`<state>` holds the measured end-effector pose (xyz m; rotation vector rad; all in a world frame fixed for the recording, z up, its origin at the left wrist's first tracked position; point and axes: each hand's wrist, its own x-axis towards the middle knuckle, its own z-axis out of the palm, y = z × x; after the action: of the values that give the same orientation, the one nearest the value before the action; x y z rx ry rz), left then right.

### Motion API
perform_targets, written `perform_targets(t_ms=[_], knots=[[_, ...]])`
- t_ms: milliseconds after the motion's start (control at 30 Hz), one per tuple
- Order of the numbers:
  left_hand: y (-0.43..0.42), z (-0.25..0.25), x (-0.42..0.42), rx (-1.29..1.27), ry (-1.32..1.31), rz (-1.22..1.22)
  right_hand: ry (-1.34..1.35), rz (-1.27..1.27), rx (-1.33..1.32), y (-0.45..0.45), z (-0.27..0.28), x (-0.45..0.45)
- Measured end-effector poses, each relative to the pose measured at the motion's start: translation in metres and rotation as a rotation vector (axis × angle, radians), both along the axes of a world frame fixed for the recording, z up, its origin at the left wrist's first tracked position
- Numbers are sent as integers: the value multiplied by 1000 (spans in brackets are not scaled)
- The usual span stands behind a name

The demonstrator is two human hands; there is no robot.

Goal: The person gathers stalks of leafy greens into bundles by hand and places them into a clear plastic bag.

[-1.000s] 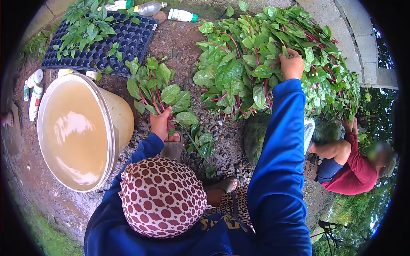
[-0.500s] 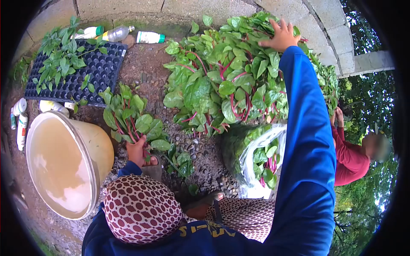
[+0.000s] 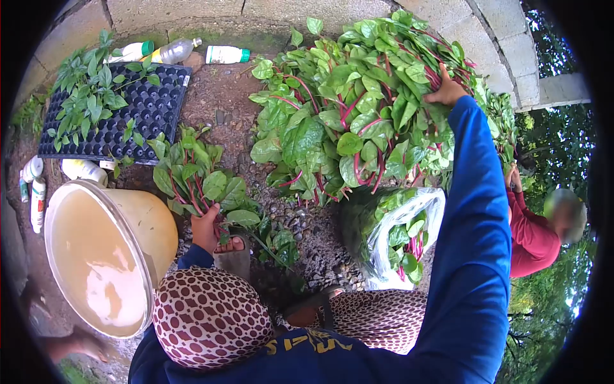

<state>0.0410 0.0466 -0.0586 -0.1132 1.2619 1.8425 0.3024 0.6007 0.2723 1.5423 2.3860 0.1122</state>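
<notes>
My left hand (image 3: 204,230) is closed round the stems of a small bunch of red-stemmed Malabar spinach (image 3: 214,185), low over the ground by my sandalled foot. Farther out, my right arm reaches to a large heap of the same greens (image 3: 345,115). My right hand (image 3: 449,88) is at the heap's upper right, thumb and fingers round a cluster of red stems; part of its grip is hidden by leaves. A clear plastic bag (image 3: 387,233) holding more spinach stands below the heap.
A wide bucket of cloudy water (image 3: 96,256) stands at the left. Behind it lie a black seedling tray (image 3: 153,96) with cut plants and several bottles (image 3: 227,55). A block wall (image 3: 192,14) curves behind. A person in red (image 3: 534,233) handles greens at the right.
My right hand has moved right and down from above the leaves, and its spread fingers have closed on stems. My left hand keeps its bunch. Bare feet now show at lower left.
</notes>
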Motion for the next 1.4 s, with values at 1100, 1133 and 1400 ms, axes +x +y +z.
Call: perform_targets(t_ms=[1100, 1133, 1400], knots=[[-24, 28, 7, 123, 106, 128, 88, 350, 407, -208, 41, -76], [-26, 27, 7, 102, 107, 138, 128, 374, 405, -232, 33, -82], [-34, 28, -2, 41, 169, 182, 269, 286, -17, -402, -217, -156]])
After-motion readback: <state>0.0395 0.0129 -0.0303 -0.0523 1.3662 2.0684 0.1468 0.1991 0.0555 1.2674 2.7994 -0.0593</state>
